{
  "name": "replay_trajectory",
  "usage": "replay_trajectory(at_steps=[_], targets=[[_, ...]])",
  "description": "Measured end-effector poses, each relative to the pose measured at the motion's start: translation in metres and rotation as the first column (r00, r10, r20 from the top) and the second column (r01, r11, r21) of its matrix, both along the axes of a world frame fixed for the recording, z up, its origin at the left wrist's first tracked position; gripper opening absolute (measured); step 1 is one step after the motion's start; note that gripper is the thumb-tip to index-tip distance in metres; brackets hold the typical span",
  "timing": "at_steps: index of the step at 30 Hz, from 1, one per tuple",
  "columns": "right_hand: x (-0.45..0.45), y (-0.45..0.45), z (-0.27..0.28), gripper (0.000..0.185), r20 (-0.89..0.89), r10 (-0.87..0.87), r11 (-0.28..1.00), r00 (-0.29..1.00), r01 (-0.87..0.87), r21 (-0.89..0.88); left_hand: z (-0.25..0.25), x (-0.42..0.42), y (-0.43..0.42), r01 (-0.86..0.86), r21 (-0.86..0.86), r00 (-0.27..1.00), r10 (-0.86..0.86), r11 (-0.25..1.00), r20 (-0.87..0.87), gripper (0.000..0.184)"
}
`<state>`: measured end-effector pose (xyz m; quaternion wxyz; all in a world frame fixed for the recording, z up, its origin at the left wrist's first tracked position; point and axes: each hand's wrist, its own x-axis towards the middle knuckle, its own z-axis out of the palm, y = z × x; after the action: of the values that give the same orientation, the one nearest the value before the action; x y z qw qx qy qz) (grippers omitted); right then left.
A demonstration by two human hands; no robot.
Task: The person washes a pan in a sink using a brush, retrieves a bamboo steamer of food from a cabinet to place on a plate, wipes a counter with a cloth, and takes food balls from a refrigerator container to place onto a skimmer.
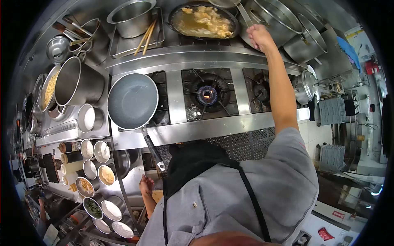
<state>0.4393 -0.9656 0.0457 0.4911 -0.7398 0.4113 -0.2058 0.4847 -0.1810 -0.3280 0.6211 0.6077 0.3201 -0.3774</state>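
Note:
My right hand (259, 37) is stretched out to the back of the stove, its fingers closed round the handle of a metal ladle or strainer (245, 15). The tool's head is partly cut off at the top edge, beside a dark pan of frying food in oil (203, 21). Low at my left side is my left hand (146, 185), with its fingers loosely apart and nothing seen in it. A grey frying pan (133, 101) rests on the left burner, its handle (154, 151) pointing towards me.
The middle burner (207, 94) has a lit flame. Large pots (273, 20) stand at the back right, and a tall pot (80, 82) at the left. Wooden chopsticks (145, 37) lie on a metal tray. Ingredient bowls (106, 175) and bottles fill the lower left.

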Motion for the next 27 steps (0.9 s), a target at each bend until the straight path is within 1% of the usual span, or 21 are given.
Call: replay_trajectory(at_steps=[1,2,4,5,6,8,9,10,11,12,13,15,16,18,19,20,22,24,25,26,27], targets=[[-0.009,-0.010,-0.002,0.015,-0.175,-0.100,0.973,0.980,0.059,-0.224,-0.004,-0.007,-0.001,0.030,0.103,0.999,-0.028,0.994,-0.019,0.036],[-0.014,-0.018,-0.007,0.015,-0.171,-0.102,0.973,0.980,0.063,-0.221,-0.009,-0.015,-0.004,0.032,0.106,0.999,-0.031,0.994,-0.015,0.036],[-0.011,-0.021,-0.013,0.021,-0.449,-0.239,0.887,0.861,0.007,-0.461,-0.025,-0.032,-0.010,0.023,0.026,0.998,-0.021,0.999,-0.053,0.034],[-0.010,-0.021,-0.012,0.027,-0.537,-0.222,0.893,0.814,-0.051,-0.447,-0.027,-0.040,-0.017,0.021,0.029,0.999,-0.020,0.999,-0.049,0.034],[-0.009,-0.026,-0.020,0.027,-0.536,-0.217,0.895,0.816,-0.053,-0.443,-0.019,-0.053,-0.033,0.088,0.083,0.996,-0.090,0.993,0.015,0.034],[-0.004,-0.045,-0.052,0.019,-0.475,-0.281,0.803,0.834,-0.066,-0.592,0.009,-0.072,-0.067,0.145,0.148,0.984,-0.158,0.978,0.078,0.033],[-0.004,-0.064,-0.081,0.016,-0.403,-0.311,0.654,0.861,-0.114,-0.748,0.023,-0.081,-0.082,0.168,0.209,0.978,-0.190,0.963,0.089,0.032],[-0.005,-0.054,-0.067,0.016,-0.404,-0.301,0.656,0.864,-0.119,-0.745,0.014,-0.091,-0.082,0.164,0.209,0.979,-0.185,0.964,0.086,0.032],[-0.005,-0.045,-0.051,0.017,-0.485,-0.196,0.878,0.852,-0.068,-0.474,-0.002,-0.102,-0.075,0.149,0.178,0.983,-0.165,0.973,0.077,0.032],[-0.003,-0.037,-0.040,0.019,-0.529,-0.067,0.990,0.846,-0.011,-0.142,-0.032,-0.113,-0.059,0.124,0.125,0.989,-0.133,0.984,0.069,0.032],[-0.002,-0.043,-0.052,0.019,-0.531,-0.055,0.990,0.846,-0.021,-0.137,-0.061,-0.126,-0.044,0.103,0.073,0.993,-0.107,0.992,0.057,0.033],[-0.004,-0.066,-0.081,0.011,-0.241,-0.056,0.983,0.969,0.096,0.156,-0.096,-0.146,-0.027,0.068,0.010,0.996,-0.068,0.998,0.049,0.034],[-0.007,-0.069,-0.081,0.011,-0.241,-0.046,0.984,0.970,0.085,0.158,-0.105,-0.153,-0.023,0.054,0.007,0.998,-0.054,0.999,0.037,0.035],[-0.015,-0.070,-0.078,0.013,-0.169,0.041,0.955,0.985,0.011,0.295,-0.105,-0.166,-0.020,0.016,0.025,1.000,-0.017,1.000,0.024,0.035],[-0.017,-0.072,-0.078,0.023,-0.124,0.040,0.953,0.991,0.000,0.303,-0.103,-0.172,-0.019,0.025,0.071,0.999,-0.027,0.997,0.026,0.036],[-0.018,-0.078,-0.079,0.023,-0.122,0.046,0.953,0.991,-0.007,0.303,-0.100,-0.177,-0.017,0.037,0.117,0.999,-0.040,0.992,0.025,0.036],[-0.020,-0.089,-0.079,0.019,-0.065,0.112,0.889,0.992,-0.071,0.452,-0.105,-0.184,-0.015,0.066,0.207,0.997,-0.072,0.976,0.023,0.036],[-0.024,-0.096,-0.081,0.017,-0.021,0.101,0.843,0.995,-0.074,0.532,-0.112,-0.186,-0.019,0.081,0.256,0.996,-0.090,0.963,0.021,0.036],[-0.026,-0.097,-0.080,0.015,0.020,0.084,0.791,0.996,-0.079,0.606,-0.116,-0.186,-0.023,-0.100,0.123,0.991,0.110,0.987,-0.081,0.036],[-0.031,-0.100,-0.083,0.015,0.022,0.085,0.791,0.996,-0.081,0.607,-0.120,-0.186,-0.027,-0.301,0.036,0.931,0.302,0.953,-0.205,0.036],[-0.036,-0.102,-0.086,0.013,0.086,0.099,0.755,0.991,-0.131,0.642,-0.110,-0.183,-0.030,-0.260,0.051,0.948,0.265,0.964,-0.175,0.036]])
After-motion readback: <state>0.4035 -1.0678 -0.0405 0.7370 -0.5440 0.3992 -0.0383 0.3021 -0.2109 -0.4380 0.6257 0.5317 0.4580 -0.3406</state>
